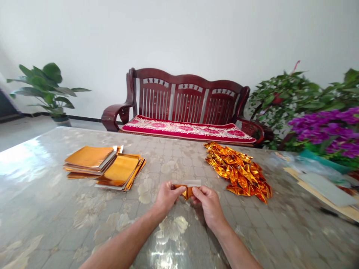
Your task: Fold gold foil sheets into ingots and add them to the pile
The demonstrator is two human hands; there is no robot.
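A small sheet of gold foil paper (189,192), partly folded and with a pale strip along its far edge, is held between my two hands just above the table. My left hand (168,196) pinches its left end, thumb on top. At the right end, my right hand (207,201) grips it the same way; the fingertips under the paper are hidden. To the left lie two overlapping stacks of flat gold foil sheets (119,170). On the right is a heap of folded, pointed gold foil pieces (238,172).
The table (117,220) has a glossy, flower-patterned cover. At its right side lie clear plastic bags (294,162), a pale flat board (327,188) and purple flowers (331,129). Behind stands a dark wooden bench (186,97) with a red cushion. A potted plant (50,91) is at the far left.
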